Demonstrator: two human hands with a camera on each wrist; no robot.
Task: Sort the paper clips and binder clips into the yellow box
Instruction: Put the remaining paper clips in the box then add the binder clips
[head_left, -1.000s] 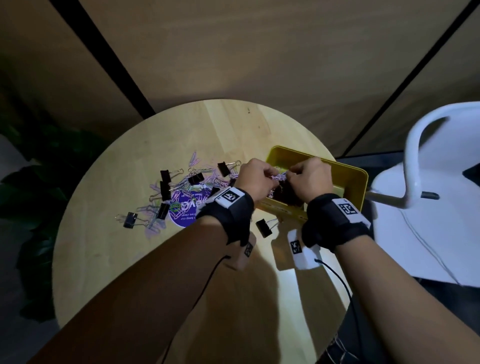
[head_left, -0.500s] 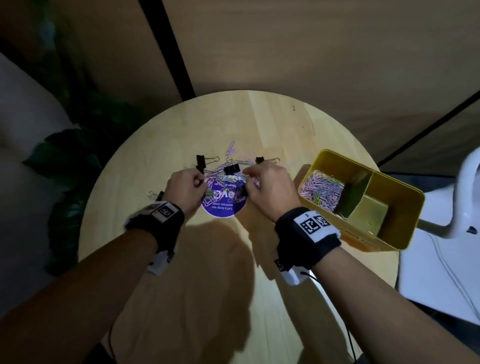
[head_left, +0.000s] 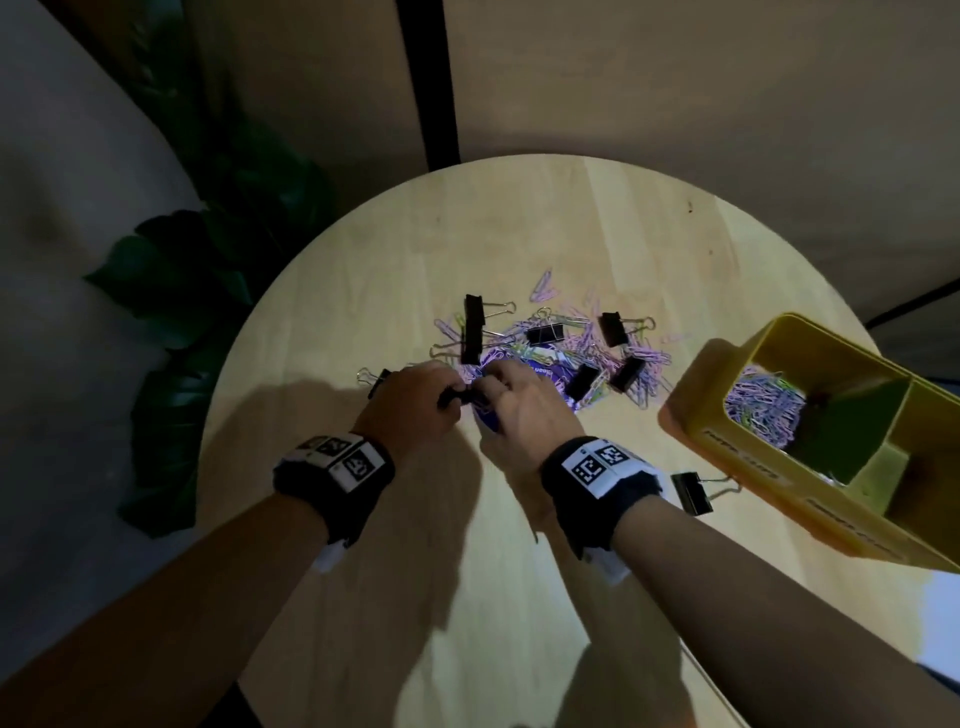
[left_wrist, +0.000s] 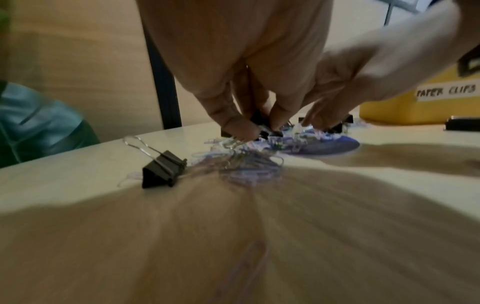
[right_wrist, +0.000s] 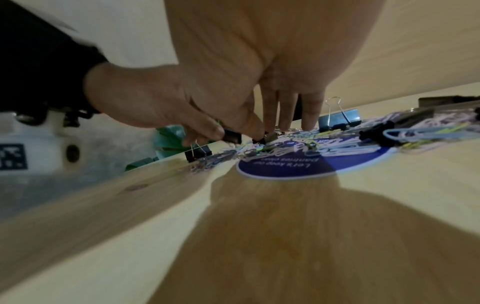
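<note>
**Both hands in the clip pile**

The left hand (head_left: 410, 405) pinches a black binder clip (left_wrist: 259, 129); whether the right hand's (head_left: 524, 410) grip holds anything I cannot tell. Loose paper clips (head_left: 613, 353) cover a purple sticker (right_wrist: 311, 164) on the desk (head_left: 519, 571). The yellow box (head_left: 727, 436) stands right.

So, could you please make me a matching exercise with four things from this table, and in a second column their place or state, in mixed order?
Things:
1. yellow box
2. round purple sticker
3. lone binder clip
4. left hand

Place or state:
A. pinches a small black clip
B. lies under the clip pile
C. lies on the table, beside the box's near wall
D. stands at the table's right side, with paper clips in one compartment

Pairs: 1-D, 2-B, 3-C, 4-A.
</note>
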